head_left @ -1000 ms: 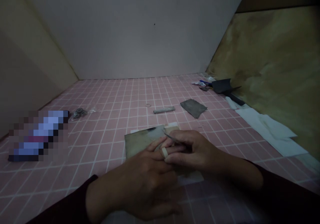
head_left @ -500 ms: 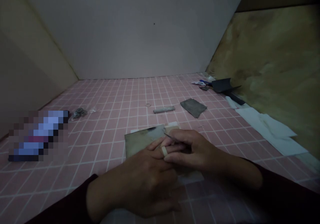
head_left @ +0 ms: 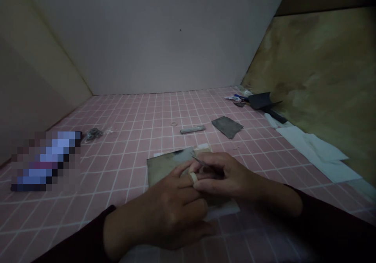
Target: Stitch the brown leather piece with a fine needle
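My left hand [head_left: 173, 204] lies over a worn greyish sheet [head_left: 164, 165], its fingers curled. A pale ring [head_left: 193, 177] sits at the tip of its forefinger, pinched between both hands; whether the finger passes through it I cannot tell. My right hand [head_left: 226, 173] is closed on a thin, dark, pointed tool [head_left: 199, 161], whose tip points left above the ring. The right thumb touches the ring's edge. Much of the tool is hidden in the palm. Beneath the hands, white paper [head_left: 226, 208] sticks out from under the sheet.
Beyond the hands lie a thin pale ring [head_left: 174, 123], a grey bar [head_left: 192, 129] and dark grey sandpaper-like sheets [head_left: 227, 126]. A blurred-out phone-like device [head_left: 47, 161] and a bag of dark rings [head_left: 94, 133] are left. A black dustpan-like piece [head_left: 261, 100] and white paper [head_left: 317, 149] are right.
Both hands stay almost in place. The left fingers have shifted slightly, and the ring and pointed tool have barely moved. The view has tilted a little.
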A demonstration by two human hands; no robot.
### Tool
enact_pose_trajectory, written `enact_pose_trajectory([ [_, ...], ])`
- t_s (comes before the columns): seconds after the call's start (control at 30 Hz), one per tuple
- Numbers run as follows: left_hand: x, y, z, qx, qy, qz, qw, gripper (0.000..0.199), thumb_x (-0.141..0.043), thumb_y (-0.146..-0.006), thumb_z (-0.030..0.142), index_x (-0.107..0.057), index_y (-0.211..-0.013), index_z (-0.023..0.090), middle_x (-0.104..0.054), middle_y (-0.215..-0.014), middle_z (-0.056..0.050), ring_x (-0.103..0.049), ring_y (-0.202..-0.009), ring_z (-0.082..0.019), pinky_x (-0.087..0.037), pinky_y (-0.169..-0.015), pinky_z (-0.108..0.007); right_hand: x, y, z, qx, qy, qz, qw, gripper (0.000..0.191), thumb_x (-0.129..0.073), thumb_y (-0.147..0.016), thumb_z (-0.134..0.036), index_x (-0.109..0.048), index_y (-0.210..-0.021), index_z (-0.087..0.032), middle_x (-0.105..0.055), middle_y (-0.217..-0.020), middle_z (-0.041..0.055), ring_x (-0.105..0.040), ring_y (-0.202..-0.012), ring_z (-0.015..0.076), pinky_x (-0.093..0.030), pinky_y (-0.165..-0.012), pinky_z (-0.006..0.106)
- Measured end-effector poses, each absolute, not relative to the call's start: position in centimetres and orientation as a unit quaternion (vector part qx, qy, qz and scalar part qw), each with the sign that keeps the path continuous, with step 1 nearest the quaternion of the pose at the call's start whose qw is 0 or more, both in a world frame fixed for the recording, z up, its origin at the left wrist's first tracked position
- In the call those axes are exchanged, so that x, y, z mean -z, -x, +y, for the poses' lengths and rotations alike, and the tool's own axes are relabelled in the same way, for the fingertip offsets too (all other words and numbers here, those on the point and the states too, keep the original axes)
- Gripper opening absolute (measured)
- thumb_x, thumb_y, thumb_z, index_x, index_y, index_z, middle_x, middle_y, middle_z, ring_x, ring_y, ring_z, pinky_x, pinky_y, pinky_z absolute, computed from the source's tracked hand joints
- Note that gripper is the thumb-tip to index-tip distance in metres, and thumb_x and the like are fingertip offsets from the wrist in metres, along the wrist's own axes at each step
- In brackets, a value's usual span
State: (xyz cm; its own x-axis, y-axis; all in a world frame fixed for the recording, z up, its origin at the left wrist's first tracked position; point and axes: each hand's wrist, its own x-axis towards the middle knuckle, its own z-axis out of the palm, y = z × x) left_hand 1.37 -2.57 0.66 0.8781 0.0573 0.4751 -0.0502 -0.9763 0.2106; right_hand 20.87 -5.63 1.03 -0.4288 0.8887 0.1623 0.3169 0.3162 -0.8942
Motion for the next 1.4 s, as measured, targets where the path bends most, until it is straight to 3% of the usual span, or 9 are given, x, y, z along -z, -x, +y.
enact_pose_trajectory([
  [0.2,-1.4,-0.6,-1.9,-0.335,-0.938,0.019,0.091,0.008,-0.060,-0.084,0.023,-0.059,-0.082,0.016,-0.067,-0.081,-0.003,-0.063,-0.087,-0.018,-0.037,-0.106,-0.044,-1.1,-21.3,-5.3,-0.474,0.408,-0.696,0.352,0.019,-0.063,-0.082,-0.033,-0.057,-0.088,-0.016,-0.036,-0.062,-0.0071,-0.031,-0.052,0.0064,-0.024,-0.047,0.021],
  [0.3,-1.3,-0.4,-1.5,-0.395,-0.910,0.085,0.093,0.022,-0.068,-0.080,0.023,-0.057,-0.098,0.016,-0.066,-0.089,-0.005,-0.061,-0.090,-0.019,-0.047,-0.091,-0.039,-1.0,-21.4,-5.2,-0.510,0.421,-0.666,0.346,0.020,-0.063,-0.082,-0.034,-0.057,-0.087,-0.016,-0.034,-0.059,-0.0078,-0.030,-0.051,0.0065,-0.023,-0.047,0.021],
  [0.43,-0.8,-0.5,-1.1,-0.362,-0.912,0.148,0.126,0.033,-0.065,-0.083,0.024,-0.053,-0.113,0.017,-0.062,-0.098,-0.007,-0.058,-0.090,-0.018,-0.051,-0.075,-0.031,-0.9,-21.2,-5.2,-0.521,0.408,-0.659,0.358,0.019,-0.064,-0.081,-0.033,-0.058,-0.084,-0.015,-0.039,-0.063,-0.0063,-0.033,-0.053,0.0064,-0.025,-0.048,0.021],
  [0.73,-0.7,-0.2,-0.4,-0.308,-0.921,0.158,0.181,0.024,-0.060,-0.086,0.021,-0.058,-0.110,0.018,-0.060,-0.098,-0.006,-0.059,-0.089,-0.017,-0.051,-0.075,-0.028,-1.0,-21.1,-5.3,-0.522,0.401,-0.669,0.345,0.019,-0.057,-0.089,-0.034,-0.060,-0.088,-0.015,-0.053,-0.078,-0.0007,-0.049,-0.071,0.0110,-0.039,-0.062,0.024],
  [0.9,-1.2,0.0,0.3,-0.316,-0.856,0.223,0.343,0.017,-0.058,-0.088,0.025,-0.060,-0.104,0.018,-0.063,-0.092,-0.004,-0.060,-0.085,-0.016,-0.050,-0.074,-0.029,-1.7,-21.7,-5.4,-0.384,0.442,-0.721,0.370,0.028,-0.034,-0.100,-0.027,-0.057,-0.087,-0.017,-0.057,-0.085,0.0022,-0.055,-0.083,0.0131,-0.041,-0.079,0.028],
  [1.03,-0.7,-0.2,0.1,-0.324,-0.726,0.257,0.549,0.018,-0.059,-0.087,0.023,-0.059,-0.104,0.017,-0.064,-0.091,-0.004,-0.063,-0.083,-0.015,-0.051,-0.072,-0.026,-1.2,-21.5,-5.5,-0.272,0.436,-0.789,0.337,0.024,-0.036,-0.098,-0.021,-0.053,-0.081,-0.017,-0.055,-0.076,0.0013,-0.053,-0.071,0.0121,-0.041,-0.068,0.025],
  [1.13,-0.1,-0.4,-0.1,-0.311,-0.685,0.237,0.615,0.019,-0.060,-0.086,0.021,-0.059,-0.105,0.017,-0.064,-0.089,-0.003,-0.062,-0.079,-0.013,-0.050,-0.069,-0.024,-0.1,-21.5,-5.6,-0.182,0.422,-0.841,0.287,0.018,-0.039,-0.094,-0.019,-0.052,-0.082,-0.018,-0.054,-0.073,0.0018,-0.050,-0.066,0.0135,-0.039,-0.062,0.026],
  [1.23,0.2,-0.3,0.1,-0.279,-0.726,0.221,0.588,0.019,-0.058,-0.088,0.025,-0.059,-0.106,0.018,-0.063,-0.090,-0.004,-0.060,-0.078,-0.013,-0.049,-0.066,-0.023,0.9,-21.6,-5.8,-0.141,0.434,-0.856,0.241,0.016,-0.038,-0.091,-0.014,-0.054,-0.090,-0.017,-0.057,-0.077,0.0044,-0.052,-0.068,0.0153,-0.039,-0.062,0.027],
  [1.4,-0.1,0.0,0.3,-0.273,-0.829,0.229,0.430,0.018,-0.054,-0.090,0.030,-0.059,-0.101,0.017,-0.061,-0.084,-0.003,-0.058,-0.076,-0.014,-0.047,-0.065,-0.024,1.0,-21.4,-6.1,-0.154,0.448,-0.849,0.235,0.017,-0.039,-0.089,-0.013,-0.056,-0.087,-0.017,-0.057,-0.075,0.0026,-0.051,-0.066,0.0142,-0.039,-0.061,0.026],
])
